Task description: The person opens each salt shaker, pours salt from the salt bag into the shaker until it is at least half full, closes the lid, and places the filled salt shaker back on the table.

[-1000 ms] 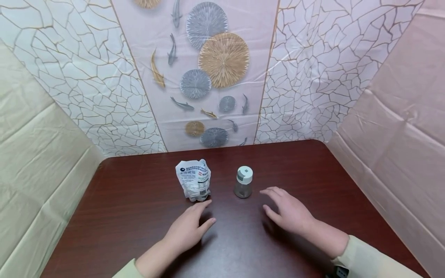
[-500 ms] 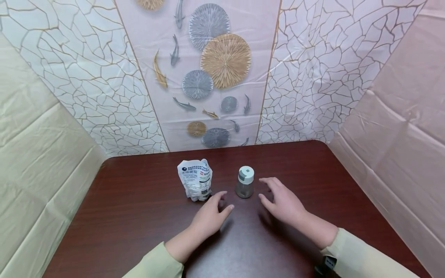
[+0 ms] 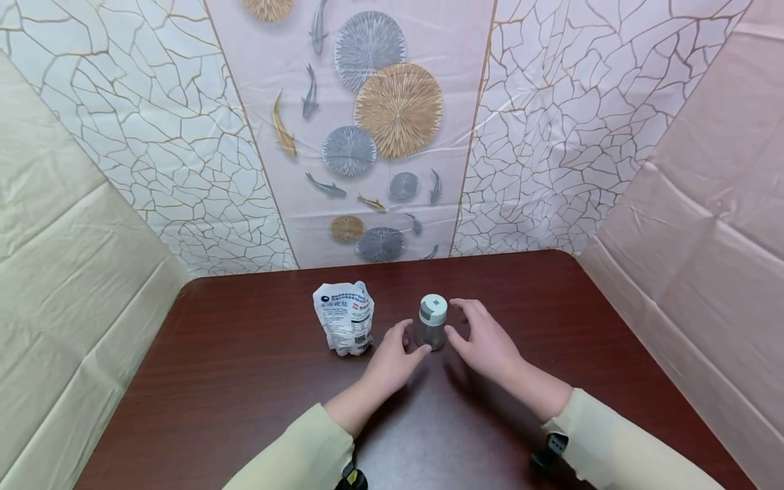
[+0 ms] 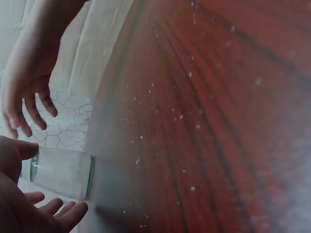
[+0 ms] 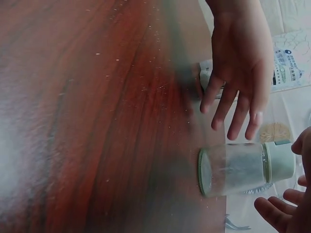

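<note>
A small clear glass seasoning jar (image 3: 431, 329) with a pale green cap stands upright on the table, between the two hands. My left hand (image 3: 392, 361) is at its left, fingers spread and slightly bent, thumb near the jar's base. On the other side, my right hand (image 3: 488, 344) reaches toward it with thumb and fingers apart. In the right wrist view, a gap shows between the left hand (image 5: 240, 73) and the glass jar (image 5: 238, 167). The left wrist view has the jar (image 4: 60, 172) beside the left thumb; whether they touch I cannot tell. Neither hand grips anything.
A white printed pouch (image 3: 345, 320) stands upright to the left of the jar, behind my left hand. The dark red-brown table (image 3: 245, 381) has a patterned cloth wall (image 3: 398, 190) at its back and beige cloth on both sides.
My left hand has moved right and forward, from in front of the pouch to beside the jar. The right hand has come left, nearer the jar. Jar and pouch stay in place.
</note>
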`<state>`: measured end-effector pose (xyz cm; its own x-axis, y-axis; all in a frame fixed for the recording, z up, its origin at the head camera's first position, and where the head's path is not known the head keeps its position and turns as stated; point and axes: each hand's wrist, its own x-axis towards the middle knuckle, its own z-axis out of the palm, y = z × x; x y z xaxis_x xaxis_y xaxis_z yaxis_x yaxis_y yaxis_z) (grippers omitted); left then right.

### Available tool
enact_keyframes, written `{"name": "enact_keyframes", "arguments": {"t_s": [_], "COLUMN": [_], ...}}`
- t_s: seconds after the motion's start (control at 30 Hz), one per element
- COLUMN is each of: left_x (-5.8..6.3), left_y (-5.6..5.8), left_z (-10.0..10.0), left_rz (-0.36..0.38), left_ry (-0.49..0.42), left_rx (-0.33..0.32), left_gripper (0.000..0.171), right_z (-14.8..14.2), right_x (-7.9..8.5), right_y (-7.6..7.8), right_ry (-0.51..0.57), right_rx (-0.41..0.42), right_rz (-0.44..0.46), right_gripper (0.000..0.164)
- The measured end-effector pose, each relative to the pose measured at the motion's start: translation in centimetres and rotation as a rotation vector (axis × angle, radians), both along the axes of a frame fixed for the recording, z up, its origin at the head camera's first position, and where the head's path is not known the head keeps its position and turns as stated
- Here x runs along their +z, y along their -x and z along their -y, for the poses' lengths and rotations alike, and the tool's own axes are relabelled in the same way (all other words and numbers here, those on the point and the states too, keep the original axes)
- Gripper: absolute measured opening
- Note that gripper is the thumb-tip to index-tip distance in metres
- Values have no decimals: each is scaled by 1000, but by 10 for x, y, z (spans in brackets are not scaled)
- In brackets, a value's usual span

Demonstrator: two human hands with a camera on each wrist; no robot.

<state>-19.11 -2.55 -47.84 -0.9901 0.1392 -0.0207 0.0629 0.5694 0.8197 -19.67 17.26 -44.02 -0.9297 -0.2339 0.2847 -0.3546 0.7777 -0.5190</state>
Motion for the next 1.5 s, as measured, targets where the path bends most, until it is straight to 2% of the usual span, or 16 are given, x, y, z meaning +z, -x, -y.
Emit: {"name": "enact_keyframes", "arguments": {"t_s": [0.17,0.4,0.93,1.13,1.5], "left_x": [-2,-4,-3,-6,-4], "left_y": [10,22,40,44,47], "left_z": [-8,-15,-24,-24,-21], "left_rz": [-31,-24,-61,-75,-26], "left_ry": [4,25,42,55,37], "left_rx": [-9,-3,-54,-68,-94], "left_gripper": [69,74,75,72,72], "right_z": [5,13,23,27,27], "right_x": [0,0,-1,-1,2], "right_y": [7,13,23,26,29], "right_ry": [27,64,112,109,77], "right_rx": [-13,-8,-33,-40,-56], "right_rz": [-1,11,78,79,74], "right_gripper": [55,57,59,54,49]}}
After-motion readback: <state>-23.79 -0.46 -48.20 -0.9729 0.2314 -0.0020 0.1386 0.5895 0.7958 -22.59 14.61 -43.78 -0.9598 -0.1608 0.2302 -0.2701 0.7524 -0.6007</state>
